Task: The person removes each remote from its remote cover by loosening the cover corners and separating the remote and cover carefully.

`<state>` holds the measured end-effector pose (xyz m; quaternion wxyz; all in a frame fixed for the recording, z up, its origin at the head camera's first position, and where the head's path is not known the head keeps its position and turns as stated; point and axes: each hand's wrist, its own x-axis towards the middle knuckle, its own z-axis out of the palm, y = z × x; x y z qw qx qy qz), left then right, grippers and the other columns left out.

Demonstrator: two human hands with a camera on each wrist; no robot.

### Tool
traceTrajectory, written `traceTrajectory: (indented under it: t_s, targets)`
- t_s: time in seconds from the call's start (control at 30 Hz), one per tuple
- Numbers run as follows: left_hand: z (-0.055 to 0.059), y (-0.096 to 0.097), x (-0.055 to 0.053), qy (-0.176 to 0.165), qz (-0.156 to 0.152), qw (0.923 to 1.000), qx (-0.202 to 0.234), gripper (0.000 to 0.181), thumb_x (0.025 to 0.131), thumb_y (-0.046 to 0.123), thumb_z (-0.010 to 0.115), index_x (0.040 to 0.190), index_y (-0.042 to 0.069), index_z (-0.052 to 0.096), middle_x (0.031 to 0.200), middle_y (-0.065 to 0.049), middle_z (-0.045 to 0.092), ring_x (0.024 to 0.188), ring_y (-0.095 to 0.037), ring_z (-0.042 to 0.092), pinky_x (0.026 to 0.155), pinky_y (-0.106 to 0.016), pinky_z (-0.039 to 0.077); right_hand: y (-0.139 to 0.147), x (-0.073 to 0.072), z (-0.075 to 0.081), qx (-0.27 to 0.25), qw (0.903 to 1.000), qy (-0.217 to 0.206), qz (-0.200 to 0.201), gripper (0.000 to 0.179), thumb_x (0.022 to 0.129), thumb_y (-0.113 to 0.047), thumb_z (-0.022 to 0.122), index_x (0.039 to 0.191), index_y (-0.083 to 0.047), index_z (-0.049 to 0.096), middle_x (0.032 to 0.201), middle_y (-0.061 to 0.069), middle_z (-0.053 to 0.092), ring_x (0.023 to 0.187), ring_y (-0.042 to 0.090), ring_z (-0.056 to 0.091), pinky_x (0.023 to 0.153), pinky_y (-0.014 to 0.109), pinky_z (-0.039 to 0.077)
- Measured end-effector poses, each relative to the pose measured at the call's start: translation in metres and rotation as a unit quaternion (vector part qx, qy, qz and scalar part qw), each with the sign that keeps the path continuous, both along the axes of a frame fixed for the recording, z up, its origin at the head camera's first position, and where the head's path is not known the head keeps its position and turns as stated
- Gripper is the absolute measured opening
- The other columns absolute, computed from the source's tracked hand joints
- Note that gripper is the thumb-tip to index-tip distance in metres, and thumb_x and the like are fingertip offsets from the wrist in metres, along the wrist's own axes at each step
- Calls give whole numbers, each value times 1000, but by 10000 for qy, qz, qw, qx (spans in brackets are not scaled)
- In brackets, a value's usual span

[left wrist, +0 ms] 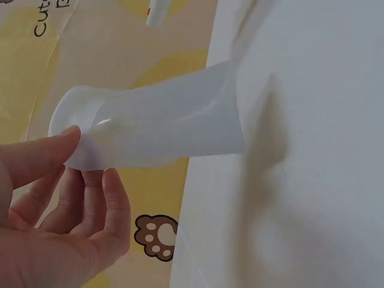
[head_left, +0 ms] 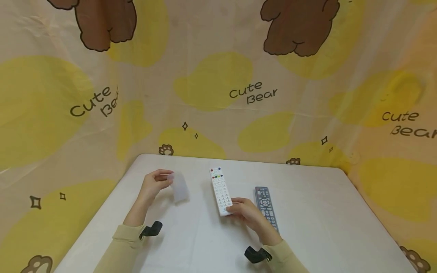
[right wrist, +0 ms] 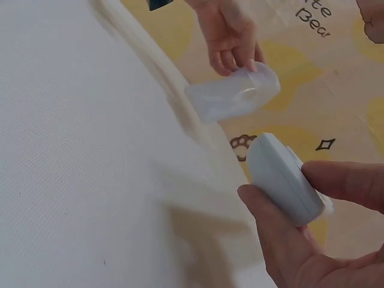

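Between thumb and fingers, my left hand (head_left: 154,185) pinches one end of a translucent, pale sleeve-like cover (head_left: 179,188). In the left wrist view the cover (left wrist: 168,123) looks soft and hollow, with its far end pointing toward the tabletop. My right hand (head_left: 246,213) grips the lower end of a white remote control (head_left: 220,191), buttons facing up, the thumb on its front. The right wrist view shows the remote's end (right wrist: 285,180) held between thumb and fingers, with the cover (right wrist: 231,93) beyond it. A grey remote control (head_left: 265,204) lies on the table, partly hidden by the right forearm.
Everything is over a white table (head_left: 324,212) with rounded back corners. Behind and beside it hangs a yellow and beige cloth (head_left: 211,83) printed with bears and lettering. Each wrist carries a black camera mount, such as the one (head_left: 257,254) on the right wrist.
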<state>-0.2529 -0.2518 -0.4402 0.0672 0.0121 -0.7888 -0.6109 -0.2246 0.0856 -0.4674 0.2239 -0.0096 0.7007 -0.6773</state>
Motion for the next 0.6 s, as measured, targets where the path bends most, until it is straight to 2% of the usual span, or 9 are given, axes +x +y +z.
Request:
traceTrajectory:
  t_s: [0.27, 0.6]
  targets:
    - [-2, 4, -4, -32, 2, 10000, -71, 32, 86, 4, 67, 117, 1, 62, 108, -16, 67, 84, -7, 65, 73, -22, 55, -5, -5, -4, -228, 9995, -153, -141, 58, 80, -3, 68, 130, 13, 44, 114, 17, 61, 90, 17, 63, 85, 34, 55]
    - [-11, 12, -16, -494, -138, 9986, 120, 31, 87, 5, 66, 117, -2, 60, 112, -19, 64, 88, -16, 64, 81, -36, 57, -12, -5, -11, -152, 9995, -253, -93, 59, 79, -5, 71, 128, 14, 45, 108, 14, 65, 87, 15, 65, 84, 31, 55]
